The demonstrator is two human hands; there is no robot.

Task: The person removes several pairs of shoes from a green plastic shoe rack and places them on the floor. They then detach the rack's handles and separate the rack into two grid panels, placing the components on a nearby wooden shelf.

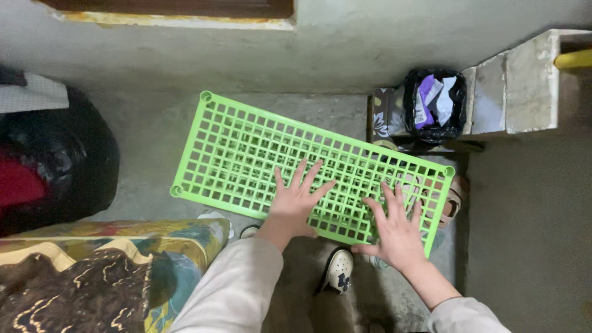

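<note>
Nearest you, above your shoes (pixel 338 271), both hands lie flat and spread on the green grid panel (pixel 246 154): left hand (pixel 296 200) mid-panel, right hand (pixel 394 231) near its right end, neither gripping. Panel hovers level over the concrete floor (pixel 530 234). Press evenly; keep fingers out of the holes. Beyond: black waste bin (pixel 435 105).

A rough grey concrete floor (pixel 530 234) runs beneath and to the right of the fingers. Beyond them rises a pale plastered wall (pixel 345 49) topped by a dark wooden frame (pixel 172 7) with a rust-stained sill. To their far right, worn stone steps (pixel 524 86) climb beside a small black-lined waste bin (pixel 435 105). Left of them sit a black bag (pixel 74 160) and a patterned cushion (pixel 105 271). Light is dim and even.
</note>
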